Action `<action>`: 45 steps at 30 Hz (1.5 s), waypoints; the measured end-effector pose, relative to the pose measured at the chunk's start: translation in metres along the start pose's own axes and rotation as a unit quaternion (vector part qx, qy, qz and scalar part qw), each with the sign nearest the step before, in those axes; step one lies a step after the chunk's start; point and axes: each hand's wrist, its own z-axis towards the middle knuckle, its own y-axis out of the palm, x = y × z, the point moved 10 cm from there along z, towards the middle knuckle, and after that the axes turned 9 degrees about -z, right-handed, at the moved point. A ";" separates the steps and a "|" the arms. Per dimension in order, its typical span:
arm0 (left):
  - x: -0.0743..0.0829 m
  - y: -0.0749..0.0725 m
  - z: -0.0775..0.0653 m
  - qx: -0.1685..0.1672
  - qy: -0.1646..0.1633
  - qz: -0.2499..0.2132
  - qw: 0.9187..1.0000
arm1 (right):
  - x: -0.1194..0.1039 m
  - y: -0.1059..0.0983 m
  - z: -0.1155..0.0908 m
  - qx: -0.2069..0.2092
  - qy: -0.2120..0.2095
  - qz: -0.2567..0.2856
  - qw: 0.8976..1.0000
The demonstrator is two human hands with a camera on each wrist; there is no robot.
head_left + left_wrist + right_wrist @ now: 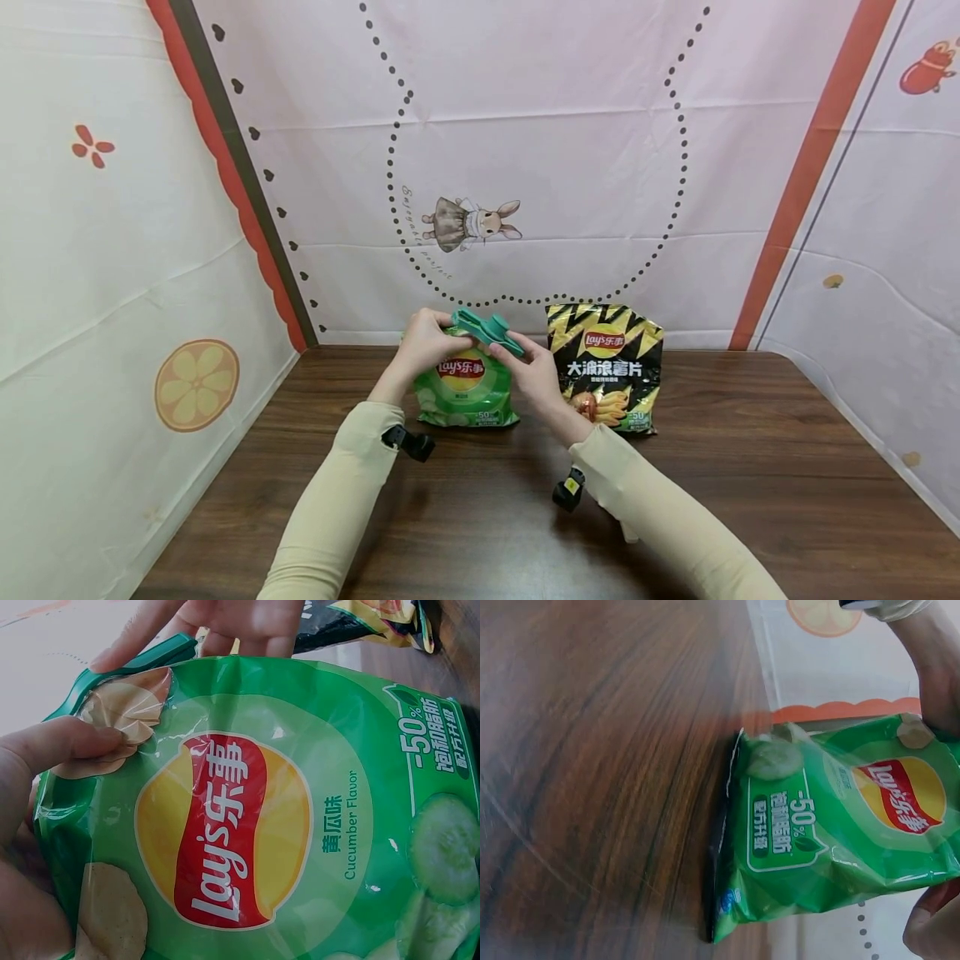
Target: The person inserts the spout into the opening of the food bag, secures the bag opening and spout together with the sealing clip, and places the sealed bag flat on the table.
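A green Lay's chip bag (pixel 457 400), cucumber flavor, stands upright on the table with its front towards me. At its top left corner my left hand (pixel 427 342) pinches the bag, the thumb pressing on the crumpled front in the left wrist view. A teal bag clip (pixel 487 327) slants across the top edge of the bag. My right hand (pixel 534 371) holds the clip's right end between thumb and fingers. In the right wrist view the bag's lower edge rests on the wood, and the clip is mostly out of sight.
Just right of the green bag stands a black and yellow Lay's chip bag (pixel 606 367). The brown wooden table (pixel 480 533) runs back to a printed cloth (pixel 555 167), which also rises along both sides.
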 end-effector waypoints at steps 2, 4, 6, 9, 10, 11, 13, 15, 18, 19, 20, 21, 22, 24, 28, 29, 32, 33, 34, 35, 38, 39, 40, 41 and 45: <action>0.000 0.000 0.000 -0.001 0.001 0.002 1.000 | 0.001 0.001 -0.001 0.000 0.006 0.009 1.000; 0.000 0.001 0.000 -0.002 0.004 0.004 1.000 | 0.001 0.000 -0.002 0.003 0.010 0.009 1.000; 0.001 0.001 0.000 -0.005 0.008 0.004 1.000 | 0.002 0.000 -0.003 0.006 0.014 0.005 1.000; 0.002 0.002 -0.001 -0.007 0.012 0.005 1.000 | 0.004 0.001 -0.003 0.004 0.025 0.008 1.000; 0.002 0.002 -0.001 -0.008 0.013 0.006 1.000 | 0.005 0.002 -0.003 0.001 0.027 0.010 1.000; 0.001 0.002 -0.001 -0.008 0.012 0.006 1.000 | 0.006 0.002 -0.003 0.000 0.029 0.012 1.000; 0.002 0.002 -0.001 -0.008 0.014 0.007 1.000 | 0.007 0.002 -0.003 -0.001 0.031 0.017 0.999; 0.003 0.002 -0.001 -0.009 0.015 0.004 1.000 | 0.006 0.002 -0.002 0.000 0.028 0.017 0.999; 0.003 0.003 -0.001 -0.009 0.017 0.003 1.000 | 0.003 0.000 -0.003 0.007 0.018 0.013 1.000; 0.003 0.003 -0.001 -0.010 0.016 0.003 1.000 | -0.001 0.000 -0.005 0.012 0.012 0.008 1.000; 0.003 0.003 -0.001 -0.010 0.015 0.002 1.000 | -0.006 -0.001 -0.007 0.017 0.004 0.003 1.000; 0.003 0.003 -0.001 -0.010 0.014 0.003 1.000 | -0.011 -0.002 -0.009 0.021 -0.003 0.000 1.000; 0.003 0.003 -0.001 -0.011 0.012 0.004 1.000 | -0.016 -0.002 -0.011 0.025 -0.010 -0.002 1.000; 0.003 0.004 -0.001 -0.013 0.009 0.004 1.000 | -0.024 -0.003 -0.015 0.032 -0.023 -0.005 0.999; 0.003 0.004 0.000 -0.016 0.008 0.004 1.000 | -0.029 -0.004 -0.017 0.037 -0.033 -0.004 0.999; 0.003 0.004 0.000 -0.016 0.008 0.004 1.000 | -0.029 -0.004 -0.018 0.038 -0.034 -0.004 0.999; 0.004 0.004 0.000 -0.017 0.008 0.008 1.000 | -0.029 -0.005 -0.017 0.037 -0.033 -0.004 0.999; 0.004 0.004 0.000 -0.018 0.008 0.010 1.000 | -0.029 -0.005 -0.017 0.036 -0.033 -0.004 0.999; 0.005 0.004 -0.001 -0.018 0.009 0.014 1.000 | -0.029 -0.005 -0.017 0.035 -0.032 -0.004 0.999; 0.005 0.004 -0.001 -0.018 0.009 0.017 1.000 | -0.029 -0.005 -0.017 0.034 -0.031 -0.004 0.999; 0.007 0.004 -0.001 -0.023 0.010 0.029 0.999 | -0.028 -0.005 -0.016 0.030 -0.028 0.000 0.999; 0.008 0.004 -0.001 -0.026 0.010 0.033 0.999 | -0.028 -0.005 -0.016 0.030 -0.028 0.001 0.999; 0.008 0.004 -0.001 -0.028 0.009 0.036 0.999 | -0.027 -0.005 -0.016 0.029 -0.027 0.005 0.999; 0.008 0.004 -0.001 -0.031 0.010 0.039 0.999 | -0.027 -0.005 -0.016 0.029 -0.027 0.006 0.999; 0.008 0.004 0.001 -0.047 0.010 0.047 0.998 | -0.027 -0.005 -0.016 0.028 -0.032 0.009 0.999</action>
